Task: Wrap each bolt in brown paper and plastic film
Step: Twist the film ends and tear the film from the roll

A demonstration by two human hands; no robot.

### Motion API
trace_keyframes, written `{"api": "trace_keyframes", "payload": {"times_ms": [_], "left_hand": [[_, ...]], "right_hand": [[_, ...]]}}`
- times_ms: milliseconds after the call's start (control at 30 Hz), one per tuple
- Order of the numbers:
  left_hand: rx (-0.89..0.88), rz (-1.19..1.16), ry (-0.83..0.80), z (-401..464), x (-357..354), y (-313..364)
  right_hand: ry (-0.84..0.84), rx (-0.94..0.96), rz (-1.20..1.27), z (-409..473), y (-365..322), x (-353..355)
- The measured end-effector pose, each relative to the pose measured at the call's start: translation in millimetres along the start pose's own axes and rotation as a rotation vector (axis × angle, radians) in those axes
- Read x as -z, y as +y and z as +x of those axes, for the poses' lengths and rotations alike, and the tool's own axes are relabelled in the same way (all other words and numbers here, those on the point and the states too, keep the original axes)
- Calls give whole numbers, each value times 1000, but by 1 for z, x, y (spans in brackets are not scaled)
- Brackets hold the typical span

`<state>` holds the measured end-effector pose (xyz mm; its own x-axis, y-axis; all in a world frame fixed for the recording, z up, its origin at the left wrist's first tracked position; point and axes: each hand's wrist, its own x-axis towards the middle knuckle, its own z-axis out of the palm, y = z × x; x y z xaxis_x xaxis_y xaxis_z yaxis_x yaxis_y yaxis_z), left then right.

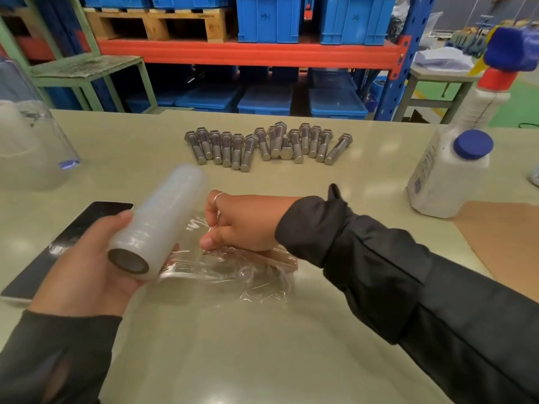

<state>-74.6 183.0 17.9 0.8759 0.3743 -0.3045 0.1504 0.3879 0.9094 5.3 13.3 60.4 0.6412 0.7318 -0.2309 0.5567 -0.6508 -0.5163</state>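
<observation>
Translucent, smooth cylindrical film roll (159, 221) gripped in left hand (93, 258), lower left. Right hand (242, 223) fingers pinching crinkled clear film (233, 269) over brown-paper bundle (280, 258), centre. Grey threaded hex bolts (265, 145) beyond on glossy bench (262, 345); white bottle (449, 176) right.

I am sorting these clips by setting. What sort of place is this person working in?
Most likely a warehouse or factory packing bench. Behind the table stands pallet racking with blue plastic crates and a wooden pallet, and a row of large steel bolts lies waiting to be wrapped.
</observation>
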Motion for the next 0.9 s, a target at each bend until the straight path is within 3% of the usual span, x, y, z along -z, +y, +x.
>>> {"api": "trace_keyframes", "payload": {"times_ms": [133,300,400,467,500,633,900], "left_hand": [[-73,37,-24,-5,1,0],[-236,198,92,-26,-31,-10],[-310,305,91,-34,-45,-15],[-396,468,73,-42,-52,-21],[-432,586,52,-45,-53,-27],[-479,866,-73,-49,-52,-35],[-605,1220,-69,-32,-46,-28]], "right_hand": [[70,-19,32,6,0,-15],[215,-59,234,-1,7,-28],[255,-154,713,-10,15,-12],[182,-167,1135,-16,15,-6],[148,-172,1228,-17,14,-6],[162,-267,1035,-15,4,-12],[486,-220,350,-34,4,-9]]}}
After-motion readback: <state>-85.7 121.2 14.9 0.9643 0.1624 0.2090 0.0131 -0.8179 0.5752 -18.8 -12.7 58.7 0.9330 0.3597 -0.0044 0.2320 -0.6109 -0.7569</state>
